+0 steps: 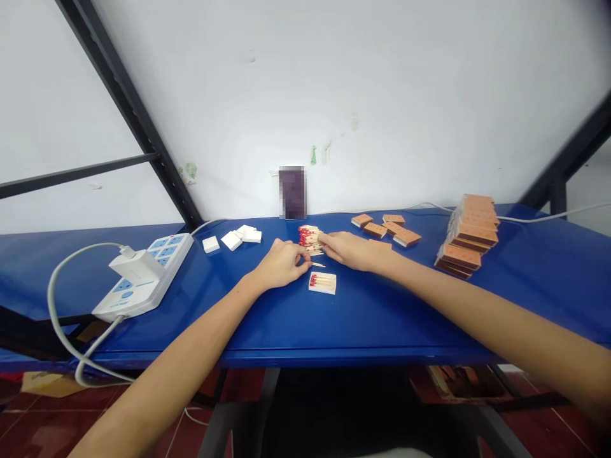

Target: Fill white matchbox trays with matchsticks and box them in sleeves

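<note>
A pile of red-tipped matches lies on the blue table near the wall. My left hand rests just left of the pile, fingers curled and pinched at its near edge. My right hand lies on the table to the right of the pile, its fingers reaching into the matches. A small white tray filled with matches sits in front of both hands. A single loose match lies between the pile and the tray.
Several white inner trays lie at the left. Orange matchbox sleeves are scattered at the right, with a tall stack of them further right. A white and blue power strip with cable sits at the far left. A dark card leans on the wall.
</note>
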Tool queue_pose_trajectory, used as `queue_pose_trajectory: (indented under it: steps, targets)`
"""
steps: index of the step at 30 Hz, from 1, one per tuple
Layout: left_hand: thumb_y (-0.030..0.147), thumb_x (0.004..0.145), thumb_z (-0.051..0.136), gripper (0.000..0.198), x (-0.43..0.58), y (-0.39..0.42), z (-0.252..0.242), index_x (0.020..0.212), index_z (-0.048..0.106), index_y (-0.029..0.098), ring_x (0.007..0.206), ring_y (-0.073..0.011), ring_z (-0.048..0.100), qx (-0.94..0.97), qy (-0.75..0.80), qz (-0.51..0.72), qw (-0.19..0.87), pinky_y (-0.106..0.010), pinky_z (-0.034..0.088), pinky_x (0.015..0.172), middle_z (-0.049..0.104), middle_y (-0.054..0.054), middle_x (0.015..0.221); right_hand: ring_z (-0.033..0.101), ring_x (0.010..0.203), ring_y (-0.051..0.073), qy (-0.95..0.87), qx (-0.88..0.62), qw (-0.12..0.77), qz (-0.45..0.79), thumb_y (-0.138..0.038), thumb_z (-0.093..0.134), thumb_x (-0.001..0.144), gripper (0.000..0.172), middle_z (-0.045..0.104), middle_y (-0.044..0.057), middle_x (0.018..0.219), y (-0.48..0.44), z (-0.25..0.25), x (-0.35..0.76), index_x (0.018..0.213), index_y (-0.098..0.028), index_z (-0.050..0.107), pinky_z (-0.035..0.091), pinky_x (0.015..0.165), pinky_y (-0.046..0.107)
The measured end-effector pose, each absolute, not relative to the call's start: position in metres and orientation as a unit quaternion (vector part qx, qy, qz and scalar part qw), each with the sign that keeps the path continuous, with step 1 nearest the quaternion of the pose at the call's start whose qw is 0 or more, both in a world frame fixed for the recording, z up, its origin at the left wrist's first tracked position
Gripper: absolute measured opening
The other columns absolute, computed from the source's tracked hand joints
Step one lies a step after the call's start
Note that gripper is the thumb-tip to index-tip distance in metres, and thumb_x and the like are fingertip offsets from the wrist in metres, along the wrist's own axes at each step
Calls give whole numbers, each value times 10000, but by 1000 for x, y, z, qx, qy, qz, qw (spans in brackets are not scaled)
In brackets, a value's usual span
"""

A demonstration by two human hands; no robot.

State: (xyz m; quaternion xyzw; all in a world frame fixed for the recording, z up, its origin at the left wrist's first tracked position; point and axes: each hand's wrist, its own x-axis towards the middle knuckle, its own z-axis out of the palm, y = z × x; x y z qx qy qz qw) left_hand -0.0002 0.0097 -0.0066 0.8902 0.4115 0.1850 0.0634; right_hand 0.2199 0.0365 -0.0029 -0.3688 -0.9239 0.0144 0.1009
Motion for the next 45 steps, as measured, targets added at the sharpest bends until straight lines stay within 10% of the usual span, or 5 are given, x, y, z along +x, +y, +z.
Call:
queue_pose_trajectory:
  steps: [28,45]
  targets:
    - [311,949,465,251,-9,19,-11,1063,651,186,551,-117,434,895,382,203,104,-237,334,580,499,36,625,481,599,108,-878,-402,210,152,-224,539,880,104,579,-27,675,27,-14,227,909,-194,634,275,591,233]
    - [246,895,484,130,-6,17,-7,840,580,178,546,-110,447,904,376,169,110,-236,323,552,520,29,633,452,573,97,-886,-374,209,177,-252,532,886,141,564,-31,647,33,-14,233,834,-171,634,298,596,235]
